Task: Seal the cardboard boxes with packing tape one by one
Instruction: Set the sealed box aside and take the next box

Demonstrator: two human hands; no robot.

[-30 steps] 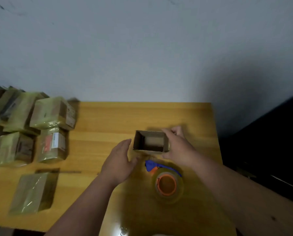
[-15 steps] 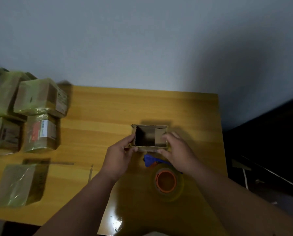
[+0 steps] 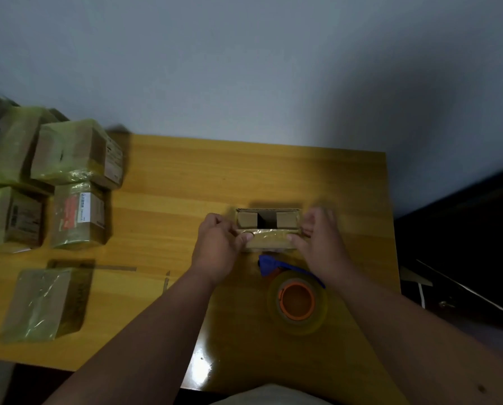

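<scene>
the small cardboard box (image 3: 267, 229) sits mid-table, just beyond the tape dispenser (image 3: 295, 299), its two end flaps folded in and the near flap pressed over, likely so the top can be closed flat for taping. the left hand (image 3: 218, 249) and right hand (image 3: 320, 244) flank it, fingers curled round its ends, thumbs on the near flap. wrapped boxes (image 3: 75, 182) crowd the table's (image 3: 186, 185) left side.

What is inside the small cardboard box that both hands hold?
Inside the box, two short flaps are folded in, with a dark gap between them. Anything deeper is too dark to see.
</scene>
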